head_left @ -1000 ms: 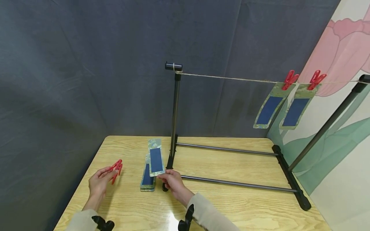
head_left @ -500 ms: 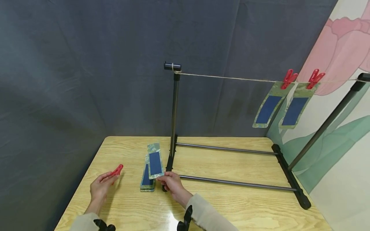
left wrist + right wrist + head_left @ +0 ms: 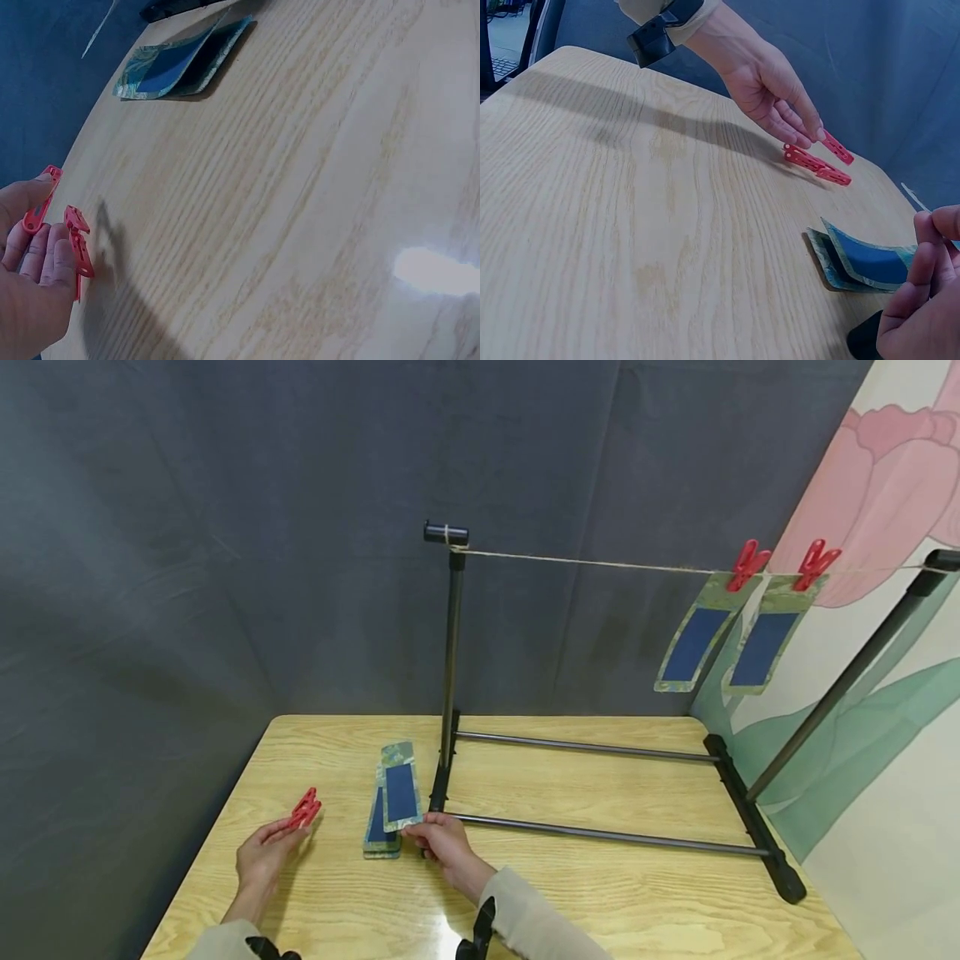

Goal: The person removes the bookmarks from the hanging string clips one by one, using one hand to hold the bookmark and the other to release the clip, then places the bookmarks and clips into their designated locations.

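My left hand [image 3: 262,858] pinches red clothespins [image 3: 305,809] above the table, left of the cards. In the left wrist view, one clothespin [image 3: 43,201] is between thumb and fingers, and another red piece [image 3: 80,251] shows on the far side of the fingertips. My right hand [image 3: 452,853] pinches the near right corner of a long card [image 3: 402,791] with a dark blue panel and a green patterned border. That card overlaps a small stack of similar cards [image 3: 381,844] on the table. The right wrist view has my fingers hiding part of the held card [image 3: 874,262].
A black frame [image 3: 452,643] stands on the wooden table [image 3: 600,893], with a string [image 3: 570,560] tied across its top. Two cards [image 3: 696,643] hang at the string's right side from red clothespins [image 3: 747,565]. A dark curtain [image 3: 225,527] is behind.
My right hand has lowered the card and brought it slightly nearer, over the stack. The clothespins have turned in my left hand, which has shifted a little down and right.
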### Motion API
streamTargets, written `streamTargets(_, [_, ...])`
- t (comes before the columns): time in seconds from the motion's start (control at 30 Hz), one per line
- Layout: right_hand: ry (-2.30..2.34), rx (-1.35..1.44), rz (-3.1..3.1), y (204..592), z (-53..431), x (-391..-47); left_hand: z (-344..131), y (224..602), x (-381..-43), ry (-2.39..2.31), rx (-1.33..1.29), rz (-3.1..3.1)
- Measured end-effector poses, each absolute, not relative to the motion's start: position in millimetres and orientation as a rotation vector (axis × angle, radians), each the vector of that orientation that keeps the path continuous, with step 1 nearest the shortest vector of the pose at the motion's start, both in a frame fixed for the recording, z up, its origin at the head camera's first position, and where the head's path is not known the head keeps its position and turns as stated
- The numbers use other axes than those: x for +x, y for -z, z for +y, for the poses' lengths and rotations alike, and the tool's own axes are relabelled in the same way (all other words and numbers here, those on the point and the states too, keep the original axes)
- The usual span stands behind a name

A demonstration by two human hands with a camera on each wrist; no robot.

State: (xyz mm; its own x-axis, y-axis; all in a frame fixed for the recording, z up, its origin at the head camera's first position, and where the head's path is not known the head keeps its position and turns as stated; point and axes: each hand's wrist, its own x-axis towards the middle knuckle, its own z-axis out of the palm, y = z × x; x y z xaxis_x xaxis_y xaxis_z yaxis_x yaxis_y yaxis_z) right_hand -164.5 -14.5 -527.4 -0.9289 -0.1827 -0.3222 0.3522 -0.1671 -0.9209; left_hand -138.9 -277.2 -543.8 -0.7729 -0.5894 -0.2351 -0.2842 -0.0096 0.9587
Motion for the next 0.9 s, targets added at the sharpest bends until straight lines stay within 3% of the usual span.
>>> streamTargets(0.9, [2.125, 0.224, 1.801, 541, -21, -161, -279, 559, -134, 1.914, 0.954, -2.010])
